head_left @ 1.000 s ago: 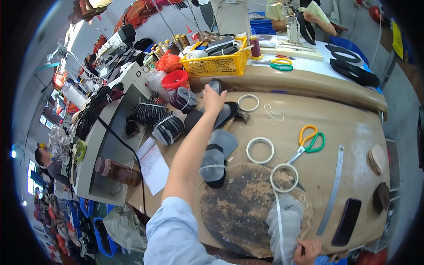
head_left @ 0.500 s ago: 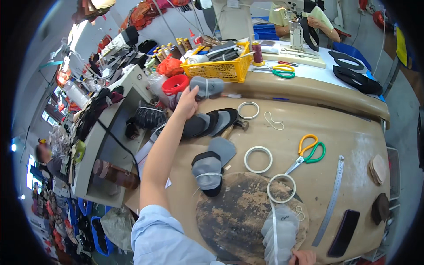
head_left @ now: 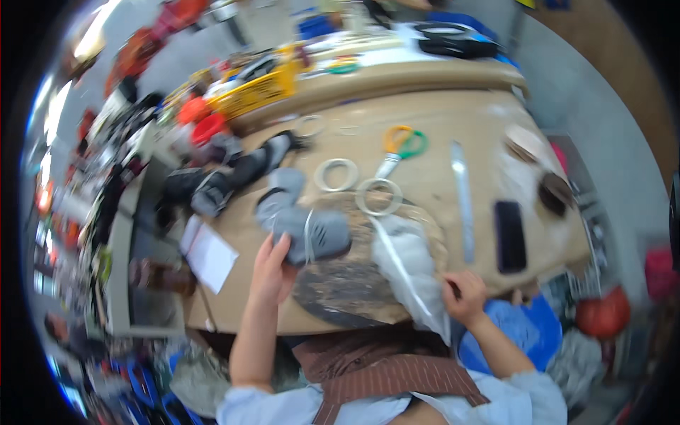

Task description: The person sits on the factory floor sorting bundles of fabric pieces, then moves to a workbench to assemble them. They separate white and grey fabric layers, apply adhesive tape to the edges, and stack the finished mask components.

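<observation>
My left hand [head_left: 273, 268] grips a stack of grey shoe insoles [head_left: 308, 234] bound with a thin white band, at the left edge of a dark, worn round board [head_left: 347, 287]. My right hand [head_left: 464, 296] pinches the lower end of a clear plastic bag [head_left: 411, 273] that lies across the board near the table's front edge. More grey and black insole pieces [head_left: 234, 170] lie spread out further back on the left.
On the tan table [head_left: 439, 120] are two white tape rings [head_left: 358, 185], orange and green scissors [head_left: 400, 145], a metal ruler [head_left: 464, 198], a black phone [head_left: 510, 235] and a white paper [head_left: 209, 256]. A yellow basket [head_left: 258, 88] stands behind. A blue stool [head_left: 520, 333] is at lower right.
My left arm has pulled back from the far pile of insoles to the near side, and now holds the grey bundle by the board. The view has swung down and blurred.
</observation>
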The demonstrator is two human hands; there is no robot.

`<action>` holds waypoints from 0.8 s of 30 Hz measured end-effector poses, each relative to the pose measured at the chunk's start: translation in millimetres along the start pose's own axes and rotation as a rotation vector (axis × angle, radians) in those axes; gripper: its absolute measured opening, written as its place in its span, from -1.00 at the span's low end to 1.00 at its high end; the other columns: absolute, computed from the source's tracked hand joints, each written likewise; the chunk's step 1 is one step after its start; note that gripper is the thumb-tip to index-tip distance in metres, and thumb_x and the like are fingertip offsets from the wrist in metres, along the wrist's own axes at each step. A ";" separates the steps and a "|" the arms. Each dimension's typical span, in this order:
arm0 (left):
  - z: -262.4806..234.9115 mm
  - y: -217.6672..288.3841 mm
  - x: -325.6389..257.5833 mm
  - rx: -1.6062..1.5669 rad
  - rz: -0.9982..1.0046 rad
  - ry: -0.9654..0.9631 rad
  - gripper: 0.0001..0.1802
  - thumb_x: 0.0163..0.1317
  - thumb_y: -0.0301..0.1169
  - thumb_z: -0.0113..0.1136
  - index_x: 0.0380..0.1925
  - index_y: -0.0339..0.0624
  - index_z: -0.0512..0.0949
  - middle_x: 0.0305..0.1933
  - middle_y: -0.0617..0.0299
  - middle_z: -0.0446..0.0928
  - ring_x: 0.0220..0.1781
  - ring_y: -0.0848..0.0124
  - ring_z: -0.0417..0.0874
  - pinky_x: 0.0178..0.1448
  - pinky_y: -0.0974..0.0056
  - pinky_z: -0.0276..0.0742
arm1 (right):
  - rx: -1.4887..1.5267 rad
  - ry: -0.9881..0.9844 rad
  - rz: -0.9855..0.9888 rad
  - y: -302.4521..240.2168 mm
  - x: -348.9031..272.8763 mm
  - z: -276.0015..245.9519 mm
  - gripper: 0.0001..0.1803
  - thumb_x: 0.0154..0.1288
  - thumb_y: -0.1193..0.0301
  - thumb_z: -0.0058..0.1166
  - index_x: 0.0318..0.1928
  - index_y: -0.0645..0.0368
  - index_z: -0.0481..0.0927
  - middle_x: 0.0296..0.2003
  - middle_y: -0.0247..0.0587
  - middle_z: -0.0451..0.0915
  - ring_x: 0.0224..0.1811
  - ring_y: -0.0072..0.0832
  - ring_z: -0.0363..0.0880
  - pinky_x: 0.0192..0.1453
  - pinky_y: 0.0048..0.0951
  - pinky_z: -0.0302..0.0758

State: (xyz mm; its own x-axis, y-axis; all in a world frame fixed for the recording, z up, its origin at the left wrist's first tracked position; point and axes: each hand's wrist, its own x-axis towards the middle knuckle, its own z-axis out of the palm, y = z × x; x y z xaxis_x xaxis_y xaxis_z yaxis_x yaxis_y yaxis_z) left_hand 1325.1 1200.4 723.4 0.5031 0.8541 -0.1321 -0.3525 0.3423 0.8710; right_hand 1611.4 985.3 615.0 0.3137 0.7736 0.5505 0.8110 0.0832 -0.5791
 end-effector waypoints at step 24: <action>10.4 -140.7 -65.5 0.552 0.412 0.387 -0.70 0.24 -0.39 0.23 -0.11 -0.35 0.49 -0.26 0.21 0.60 -0.23 0.53 0.55 -0.10 0.39 0.48 | -0.042 0.027 0.018 1.0 -10.8 6.5 -0.90 0.10 0.51 0.09 -0.33 0.20 0.61 -0.45 -0.11 0.58 -0.39 -0.16 0.55 -0.24 -0.22 0.43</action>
State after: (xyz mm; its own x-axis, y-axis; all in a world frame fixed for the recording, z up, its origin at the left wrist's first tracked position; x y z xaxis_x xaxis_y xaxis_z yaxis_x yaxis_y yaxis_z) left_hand 1350.0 1092.3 614.4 0.0706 0.9801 0.1857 0.0434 -0.1890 0.9810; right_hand 1605.6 981.1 604.5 0.3410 0.7575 0.5567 0.8249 0.0429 -0.5637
